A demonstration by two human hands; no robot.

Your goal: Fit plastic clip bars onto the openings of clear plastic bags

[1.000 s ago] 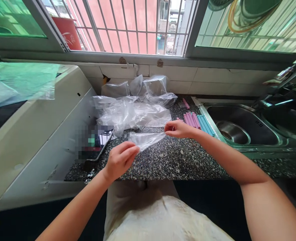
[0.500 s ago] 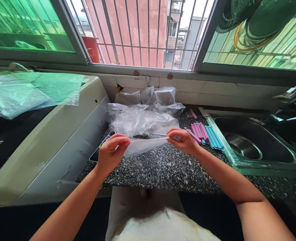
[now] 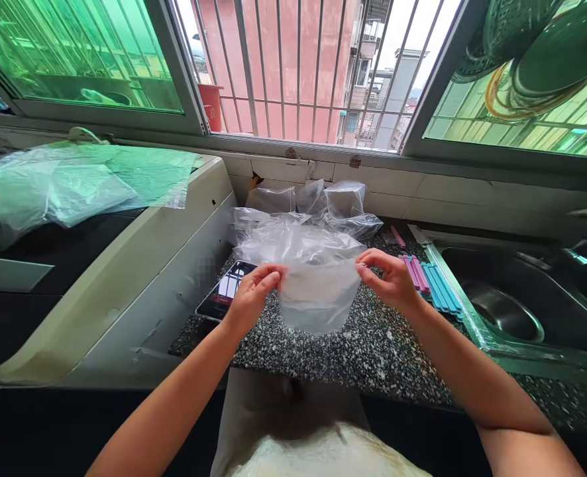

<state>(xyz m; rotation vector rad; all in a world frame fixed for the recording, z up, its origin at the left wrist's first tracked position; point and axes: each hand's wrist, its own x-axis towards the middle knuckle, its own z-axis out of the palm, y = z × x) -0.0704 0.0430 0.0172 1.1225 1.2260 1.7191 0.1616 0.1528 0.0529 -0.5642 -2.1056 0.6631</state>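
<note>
Left hand point(image 3: 251, 295) and right hand point(image 3: 390, 278) each pinch an upper corner of a clear plastic bag point(image 3: 318, 295), which hangs spread between them above the speckled surface point(image 3: 373, 351). Behind it lies a heap of bags point(image 3: 298, 232); pink and blue clips point(image 3: 430, 281) lie beside the sink point(image 3: 512, 305).

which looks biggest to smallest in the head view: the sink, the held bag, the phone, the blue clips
1. sink
2. held bag, pinched by left hand and right hand
3. and 4. phone and blue clips: look alike, and the left hand hides part of the phone.
</note>
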